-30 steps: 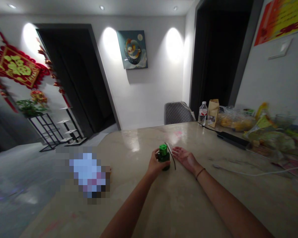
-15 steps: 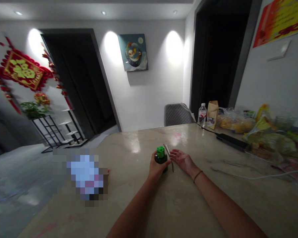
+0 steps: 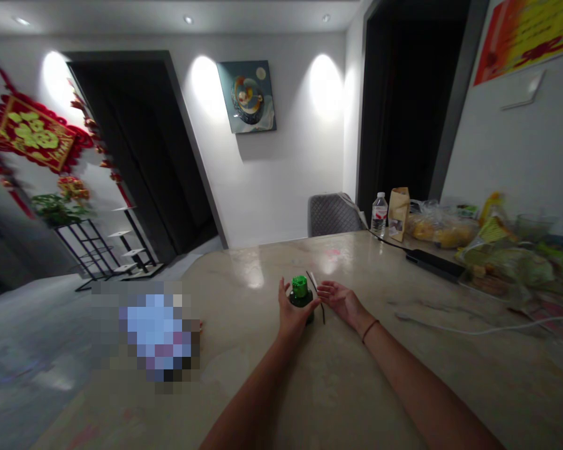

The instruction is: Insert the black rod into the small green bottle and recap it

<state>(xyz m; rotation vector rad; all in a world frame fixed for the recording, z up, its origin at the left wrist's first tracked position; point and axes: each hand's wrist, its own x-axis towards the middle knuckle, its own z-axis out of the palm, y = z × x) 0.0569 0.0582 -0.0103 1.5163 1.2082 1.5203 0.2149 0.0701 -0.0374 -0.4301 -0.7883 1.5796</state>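
Observation:
My left hand is wrapped around a small dark green glass bottle with a ribbed bright green cap, which stands on the stone counter. My right hand lies open with its palm up, close to the bottle, and holds nothing. A thin dark stick or strip with a pale upper end lies between my hands. Its exact kind is hard to tell. A dark thin band circles my right wrist.
A pixelated patch covers something on the counter's left side. At the far right stand a water bottle, a paper bag, plastic food bags, a black power strip and a white cable. A grey chair sits behind the counter.
The whole scene has shifted slightly left in view as the camera moved. My hands stay around the same spot, with the left still on the bottle.

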